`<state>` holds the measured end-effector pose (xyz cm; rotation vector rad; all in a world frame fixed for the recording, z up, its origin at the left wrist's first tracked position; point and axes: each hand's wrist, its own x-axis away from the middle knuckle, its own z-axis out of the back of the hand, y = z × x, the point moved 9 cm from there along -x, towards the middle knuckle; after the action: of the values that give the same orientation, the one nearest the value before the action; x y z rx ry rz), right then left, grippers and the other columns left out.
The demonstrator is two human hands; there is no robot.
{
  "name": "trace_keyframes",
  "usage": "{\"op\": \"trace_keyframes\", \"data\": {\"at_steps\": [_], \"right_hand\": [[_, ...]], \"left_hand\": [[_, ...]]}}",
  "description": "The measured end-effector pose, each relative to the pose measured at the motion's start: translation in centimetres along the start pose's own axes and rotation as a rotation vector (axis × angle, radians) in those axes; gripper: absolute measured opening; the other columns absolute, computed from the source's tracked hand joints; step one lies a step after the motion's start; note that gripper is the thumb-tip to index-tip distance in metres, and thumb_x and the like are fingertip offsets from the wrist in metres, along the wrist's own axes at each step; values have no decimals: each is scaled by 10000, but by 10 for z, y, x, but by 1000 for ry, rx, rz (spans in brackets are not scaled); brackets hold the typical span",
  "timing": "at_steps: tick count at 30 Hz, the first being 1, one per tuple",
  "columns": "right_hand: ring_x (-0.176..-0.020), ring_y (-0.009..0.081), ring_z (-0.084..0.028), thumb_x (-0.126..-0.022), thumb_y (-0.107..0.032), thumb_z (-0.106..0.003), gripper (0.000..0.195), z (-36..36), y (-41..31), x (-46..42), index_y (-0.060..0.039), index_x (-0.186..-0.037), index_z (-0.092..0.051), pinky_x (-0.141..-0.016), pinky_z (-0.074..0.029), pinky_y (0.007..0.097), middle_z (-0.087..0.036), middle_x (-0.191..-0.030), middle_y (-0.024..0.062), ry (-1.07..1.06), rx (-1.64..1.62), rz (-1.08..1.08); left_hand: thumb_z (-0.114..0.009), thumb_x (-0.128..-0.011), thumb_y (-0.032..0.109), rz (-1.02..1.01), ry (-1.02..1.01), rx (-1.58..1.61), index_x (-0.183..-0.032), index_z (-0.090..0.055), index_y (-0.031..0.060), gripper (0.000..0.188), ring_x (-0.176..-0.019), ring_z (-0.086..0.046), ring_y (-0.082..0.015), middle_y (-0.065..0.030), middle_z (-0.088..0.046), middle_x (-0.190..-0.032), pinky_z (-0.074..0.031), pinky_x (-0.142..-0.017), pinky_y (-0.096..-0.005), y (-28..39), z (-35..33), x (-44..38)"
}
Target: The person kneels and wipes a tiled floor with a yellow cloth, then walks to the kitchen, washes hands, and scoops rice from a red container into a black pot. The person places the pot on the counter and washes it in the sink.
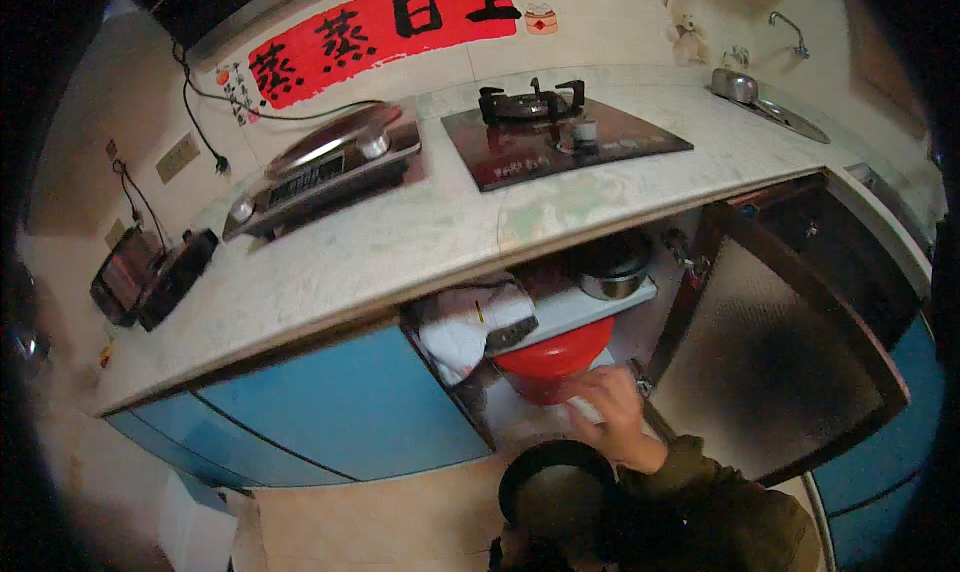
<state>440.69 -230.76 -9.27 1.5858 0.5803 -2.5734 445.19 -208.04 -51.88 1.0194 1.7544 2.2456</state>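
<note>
My right hand [611, 414], in a dark olive sleeve, reaches into the lower cabinet from the right. Its fingers are bent beside a red plastic basin [556, 353] under the shelf. A small white thing [586, 409] shows between thumb and fingers; blur hides whether they grip it. Just below the hand is a dark round-rimmed object [556, 482], too unclear to name. A metal pot [613, 279] stands on the white shelf [570, 323] above the basin. White cloth or bags [454, 339] lie at the cabinet's left. My left hand is out of view.
The framed glass cabinet door [780, 347] stands open at the right. On the countertop [375, 272] are a gas hob [562, 140], an induction cooker [330, 174] and an open dark appliance [154, 275]. Blue cabinet fronts [337, 407] run left. A sink [791, 118] lies at the back right.
</note>
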Motion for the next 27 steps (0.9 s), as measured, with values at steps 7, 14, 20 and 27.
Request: {"op": "trace_keyframes", "data": {"at_steps": [7, 14, 20, 27], "right_hand": [[-1210, 329, -352, -729, -303, -641, 644, 175, 52, -77, -58, -1274, -402, -1016, -197, 516, -391, -1299, 156, -95, 1081, -447], [-938, 316, -516, -837, -514, -459, 646, 316, 87, 12, -30, -1258, -384, -846, -398, 433, -527, -1031, 172, -577, 1309, -1008], [-832, 322, -570, -814, -615, -413, 815, 250, 48, 3, 102, -1195, -335, -666, -490, 367, -538, -974, 231, -868, 1013, -1230], [-1061, 352, -460, -755, -118, -632, 553, 122, -26, -133, -44, -1259, -416, -906, -388, 389, -483, -1139, 202, -378, 326, -747]], "left_hand": [[-610, -765, 293, 157, 91, 247, -1253, -401, 53, 583, -824, -603, -294, -160, -575, -1074, -503, -600, -398, 62, 42, 62], [-638, -751, 214, 409, 80, 977, -1239, -416, 56, 558, -792, -627, -267, -144, -587, -1066, -532, -538, -371, 162, 77, 173], [-533, -772, 123, 153, 299, 174, -1235, -406, 41, 487, -766, -624, -281, -161, -570, -1049, -544, -505, -326, 305, 142, 298], [-505, -781, 128, 230, 354, 123, -1245, -394, 42, 485, -769, -621, -289, -164, -566, -1026, -560, -560, -349, 363, 190, 380]]}}
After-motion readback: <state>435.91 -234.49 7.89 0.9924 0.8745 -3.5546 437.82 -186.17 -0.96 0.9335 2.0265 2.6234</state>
